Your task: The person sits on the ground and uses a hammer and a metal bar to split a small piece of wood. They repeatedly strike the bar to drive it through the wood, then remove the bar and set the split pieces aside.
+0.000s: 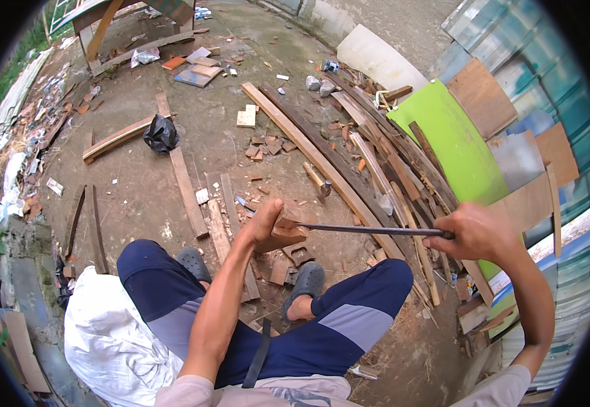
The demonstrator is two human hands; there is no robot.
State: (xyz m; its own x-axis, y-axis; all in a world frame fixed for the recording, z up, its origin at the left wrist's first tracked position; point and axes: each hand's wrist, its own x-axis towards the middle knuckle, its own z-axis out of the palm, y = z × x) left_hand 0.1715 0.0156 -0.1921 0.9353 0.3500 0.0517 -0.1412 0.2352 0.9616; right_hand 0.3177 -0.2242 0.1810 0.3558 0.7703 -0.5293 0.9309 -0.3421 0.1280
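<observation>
My left hand [261, 222] is closed around a reddish-brown block [283, 238], held above the ground between my knees. My right hand [477, 230] grips one end of a long, dark, thin metal rod [369, 230], which could be a file. The rod lies nearly level, and its far end meets the block beside my left fingers. I cannot tell whether that end is on the block or in a notch. Below the block, broken brown pieces [299, 254] lie on the ground by my right shoe.
A hammer [318, 179] lies ahead, beside a long wooden beam [308, 150]. More planks [393, 166] pile up at right, near a bright green panel [447, 136]. A black plastic bag [161, 135] rests on boards at left. White cloth [115, 332] is beside my left leg.
</observation>
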